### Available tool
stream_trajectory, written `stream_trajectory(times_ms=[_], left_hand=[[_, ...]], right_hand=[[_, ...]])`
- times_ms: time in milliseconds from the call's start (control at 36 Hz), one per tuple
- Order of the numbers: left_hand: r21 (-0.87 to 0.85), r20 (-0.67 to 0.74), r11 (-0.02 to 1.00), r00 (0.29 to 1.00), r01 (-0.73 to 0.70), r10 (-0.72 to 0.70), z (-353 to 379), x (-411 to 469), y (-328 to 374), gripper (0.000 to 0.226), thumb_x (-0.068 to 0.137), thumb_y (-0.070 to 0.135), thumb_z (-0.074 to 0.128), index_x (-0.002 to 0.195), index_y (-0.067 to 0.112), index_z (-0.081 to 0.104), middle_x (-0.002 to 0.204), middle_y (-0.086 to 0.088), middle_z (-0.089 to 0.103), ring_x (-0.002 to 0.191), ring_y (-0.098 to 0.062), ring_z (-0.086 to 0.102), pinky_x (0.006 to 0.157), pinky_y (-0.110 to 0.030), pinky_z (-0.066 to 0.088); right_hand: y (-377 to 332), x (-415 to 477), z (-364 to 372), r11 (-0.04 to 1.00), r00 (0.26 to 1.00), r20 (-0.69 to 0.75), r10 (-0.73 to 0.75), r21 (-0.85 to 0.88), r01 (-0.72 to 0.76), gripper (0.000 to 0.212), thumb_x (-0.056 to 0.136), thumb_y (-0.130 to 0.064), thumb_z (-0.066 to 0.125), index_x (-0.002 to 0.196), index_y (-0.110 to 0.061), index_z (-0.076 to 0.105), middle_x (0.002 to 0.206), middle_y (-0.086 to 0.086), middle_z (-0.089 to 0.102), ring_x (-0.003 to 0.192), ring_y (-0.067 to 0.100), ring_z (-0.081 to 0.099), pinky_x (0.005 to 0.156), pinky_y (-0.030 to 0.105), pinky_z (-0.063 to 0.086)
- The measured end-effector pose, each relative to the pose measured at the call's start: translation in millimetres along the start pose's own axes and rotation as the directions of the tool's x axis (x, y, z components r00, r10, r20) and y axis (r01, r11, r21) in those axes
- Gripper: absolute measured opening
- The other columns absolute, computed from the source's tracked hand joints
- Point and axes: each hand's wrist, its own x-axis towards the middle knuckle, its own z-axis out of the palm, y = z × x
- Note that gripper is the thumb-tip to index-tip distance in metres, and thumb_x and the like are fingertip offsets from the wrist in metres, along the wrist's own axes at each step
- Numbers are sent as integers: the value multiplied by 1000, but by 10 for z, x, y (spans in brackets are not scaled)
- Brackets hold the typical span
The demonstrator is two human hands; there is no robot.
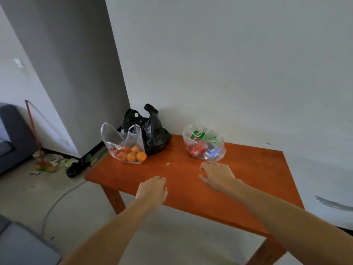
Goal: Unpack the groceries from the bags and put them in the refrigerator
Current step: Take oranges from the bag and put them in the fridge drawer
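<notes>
Three bags stand on an orange wooden table (pixel 248 180). At the left, a clear plastic bag (pixel 124 144) holds oranges and something red. Behind it sits a black plastic bag (pixel 152 131), its contents hidden. At the right, a second clear bag (pixel 204 143) holds green, red and blue packets. My left hand (pixel 152 190) hovers over the table's near edge, fingers loosely curled, holding nothing. My right hand (pixel 217 175) reaches out just short of the right clear bag, fingers spread, holding nothing. No refrigerator is in view.
A grey pillar (pixel 76 73) and white wall back the table. On the floor at left lie a broom (pixel 38 142), scattered litter and a small black bag (pixel 76 168). A grey sofa (pixel 11 134) stands at the far left.
</notes>
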Motion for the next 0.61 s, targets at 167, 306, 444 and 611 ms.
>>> stream_trajectory(times_ms=[167, 306, 444, 611], left_hand=[[5, 1, 999, 999, -50, 50, 84, 861, -600, 24, 98, 33, 44, 115, 21, 56, 110, 2, 57, 97, -18, 59, 78, -32, 48], [27, -20, 994, 994, -104, 104, -11, 1529, -1205, 22, 98, 33, 44, 111, 20, 57, 110, 3, 56, 96, -18, 56, 81, -33, 50], [14, -42, 998, 998, -53, 54, -44, 2138, -1872, 18, 93, 32, 45, 102, 22, 57, 106, 3, 58, 89, -15, 57, 70, -33, 53], [59, -53, 998, 998, 33, -29, 0, 2624, -2598, 28, 95, 31, 51, 121, 22, 56, 111, 2, 64, 88, -13, 65, 72, -32, 57]], right_hand=[[-96, 956, 260, 999, 999, -23, 40, -2, -40, 27, 96, -41, 53, 113, -21, 56, 115, 0, 60, 99, 20, 60, 83, 35, 50], [-271, 1736, 313, 995, 996, 0, 94, 34, -94, 25, 95, -42, 53, 111, -24, 55, 117, 0, 61, 102, 22, 62, 83, 40, 52], [-514, 2422, 323, 999, 999, -5, 41, 29, -41, 26, 96, -41, 52, 114, -23, 55, 114, 1, 60, 99, 22, 61, 82, 37, 51], [-801, 3326, 398, 995, 999, -4, -48, 90, 49, 26, 97, -41, 48, 117, -24, 54, 113, -1, 59, 100, 21, 61, 83, 40, 51]])
